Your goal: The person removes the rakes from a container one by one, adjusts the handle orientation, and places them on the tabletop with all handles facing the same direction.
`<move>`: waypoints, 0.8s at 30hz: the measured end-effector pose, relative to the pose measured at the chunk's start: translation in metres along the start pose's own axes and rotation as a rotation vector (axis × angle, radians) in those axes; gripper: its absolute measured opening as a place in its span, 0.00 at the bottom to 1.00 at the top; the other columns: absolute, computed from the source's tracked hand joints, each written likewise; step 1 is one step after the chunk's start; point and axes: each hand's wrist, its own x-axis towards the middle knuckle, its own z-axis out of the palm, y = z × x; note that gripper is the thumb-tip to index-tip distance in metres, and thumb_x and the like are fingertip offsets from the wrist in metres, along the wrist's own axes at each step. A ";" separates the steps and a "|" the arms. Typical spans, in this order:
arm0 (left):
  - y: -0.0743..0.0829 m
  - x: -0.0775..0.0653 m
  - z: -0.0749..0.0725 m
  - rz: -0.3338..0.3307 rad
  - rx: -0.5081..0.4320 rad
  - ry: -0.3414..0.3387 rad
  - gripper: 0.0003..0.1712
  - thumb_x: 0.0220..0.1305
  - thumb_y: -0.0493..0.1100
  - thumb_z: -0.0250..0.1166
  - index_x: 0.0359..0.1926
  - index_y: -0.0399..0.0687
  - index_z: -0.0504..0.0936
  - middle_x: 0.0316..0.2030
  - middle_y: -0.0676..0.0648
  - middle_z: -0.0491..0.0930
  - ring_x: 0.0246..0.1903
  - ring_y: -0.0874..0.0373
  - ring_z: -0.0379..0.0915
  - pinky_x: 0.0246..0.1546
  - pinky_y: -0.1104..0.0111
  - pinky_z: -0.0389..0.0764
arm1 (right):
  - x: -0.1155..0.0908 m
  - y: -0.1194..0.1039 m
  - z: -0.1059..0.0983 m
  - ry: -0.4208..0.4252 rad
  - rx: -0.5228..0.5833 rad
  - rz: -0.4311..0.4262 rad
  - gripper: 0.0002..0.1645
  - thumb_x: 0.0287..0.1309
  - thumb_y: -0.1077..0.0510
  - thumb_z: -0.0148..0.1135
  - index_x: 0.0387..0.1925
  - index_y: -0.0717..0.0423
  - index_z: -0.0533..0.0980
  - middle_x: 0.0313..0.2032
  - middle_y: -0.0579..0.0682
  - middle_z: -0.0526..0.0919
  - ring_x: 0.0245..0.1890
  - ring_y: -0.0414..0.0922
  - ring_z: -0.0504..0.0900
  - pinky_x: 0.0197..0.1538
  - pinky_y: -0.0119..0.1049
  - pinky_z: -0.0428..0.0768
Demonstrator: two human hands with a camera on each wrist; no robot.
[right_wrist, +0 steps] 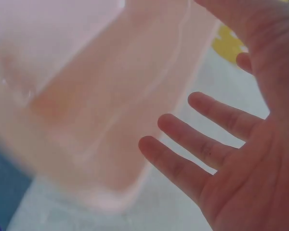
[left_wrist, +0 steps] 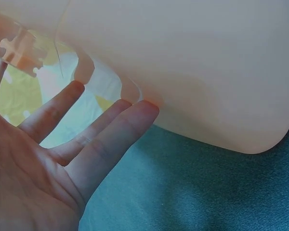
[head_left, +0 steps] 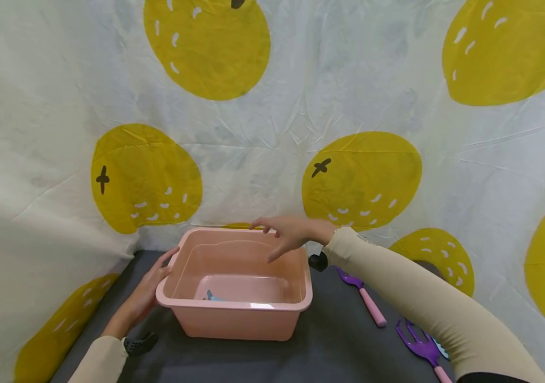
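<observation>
A pink plastic basin [head_left: 234, 324] stands upright on the dark table. Inside it, near the front left of its floor, lies a small light-blue thing [head_left: 214, 296], mostly hidden by the front wall. My left hand [head_left: 144, 293] is at the basin's left side, its fingertips touching the outside wall below the rim in the left wrist view, fingers fairly straight. Over the basin's back right corner hovers my right hand [head_left: 293, 234], fingers spread and holding nothing. The right wrist view shows its fingers [right_wrist: 176, 166] apart from one another, close to the basin's rim.
To the right lie a purple tool with a pink handle [head_left: 372, 308] and a purple fork [head_left: 422, 348], partly under the right forearm. A light-blue piece [head_left: 441, 348] shows beside the fork. A white cloth with yellow fruit prints [head_left: 277, 175] hangs behind the dark table [head_left: 339, 351].
</observation>
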 end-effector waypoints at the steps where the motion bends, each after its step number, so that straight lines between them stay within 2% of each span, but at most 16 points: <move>1: 0.000 0.000 -0.001 -0.001 0.002 0.001 0.35 0.80 0.60 0.47 0.81 0.73 0.48 0.80 0.40 0.45 0.67 0.30 0.61 0.50 0.44 0.82 | 0.008 -0.002 0.005 -0.017 0.001 -0.005 0.53 0.56 0.42 0.76 0.77 0.42 0.58 0.69 0.58 0.70 0.62 0.58 0.76 0.61 0.49 0.77; 5: -0.001 -0.001 -0.003 -0.011 0.006 0.005 0.35 0.79 0.60 0.47 0.81 0.73 0.47 0.80 0.40 0.44 0.67 0.30 0.61 0.49 0.44 0.83 | 0.036 -0.008 0.024 -0.079 0.017 -0.019 0.53 0.56 0.42 0.77 0.77 0.38 0.59 0.71 0.55 0.69 0.65 0.56 0.73 0.60 0.47 0.78; 11: 0.000 -0.003 -0.005 -0.014 0.008 0.018 0.34 0.79 0.62 0.46 0.81 0.74 0.48 0.80 0.40 0.46 0.67 0.30 0.62 0.49 0.45 0.83 | 0.068 -0.008 0.054 -0.150 0.021 -0.079 0.57 0.53 0.40 0.78 0.78 0.40 0.57 0.73 0.44 0.65 0.67 0.52 0.72 0.61 0.42 0.77; 14: 0.000 -0.004 -0.006 -0.019 0.012 0.019 0.35 0.79 0.62 0.46 0.81 0.74 0.48 0.80 0.40 0.46 0.67 0.31 0.62 0.49 0.45 0.83 | 0.079 -0.007 0.071 -0.209 0.037 -0.042 0.57 0.51 0.37 0.78 0.78 0.40 0.59 0.71 0.42 0.67 0.65 0.48 0.73 0.61 0.40 0.77; 17: 0.001 -0.004 -0.005 -0.027 0.019 0.020 0.35 0.79 0.62 0.47 0.81 0.75 0.49 0.80 0.41 0.47 0.67 0.32 0.63 0.49 0.45 0.83 | 0.087 -0.006 0.086 -0.270 0.042 0.024 0.54 0.51 0.38 0.79 0.75 0.39 0.62 0.65 0.48 0.73 0.57 0.45 0.76 0.51 0.45 0.83; 21: 0.002 -0.002 -0.004 -0.023 0.016 0.024 0.34 0.79 0.62 0.47 0.80 0.76 0.50 0.80 0.42 0.47 0.66 0.32 0.64 0.48 0.45 0.83 | 0.095 -0.006 0.102 -0.328 0.029 0.108 0.46 0.54 0.48 0.78 0.71 0.38 0.65 0.53 0.51 0.77 0.46 0.43 0.77 0.36 0.49 0.87; 24: 0.002 0.000 -0.003 -0.023 0.005 0.019 0.34 0.78 0.63 0.48 0.80 0.76 0.51 0.80 0.42 0.48 0.66 0.31 0.63 0.47 0.45 0.84 | 0.099 -0.007 0.112 -0.408 0.002 0.176 0.40 0.58 0.56 0.73 0.69 0.36 0.66 0.49 0.48 0.78 0.43 0.42 0.79 0.33 0.46 0.87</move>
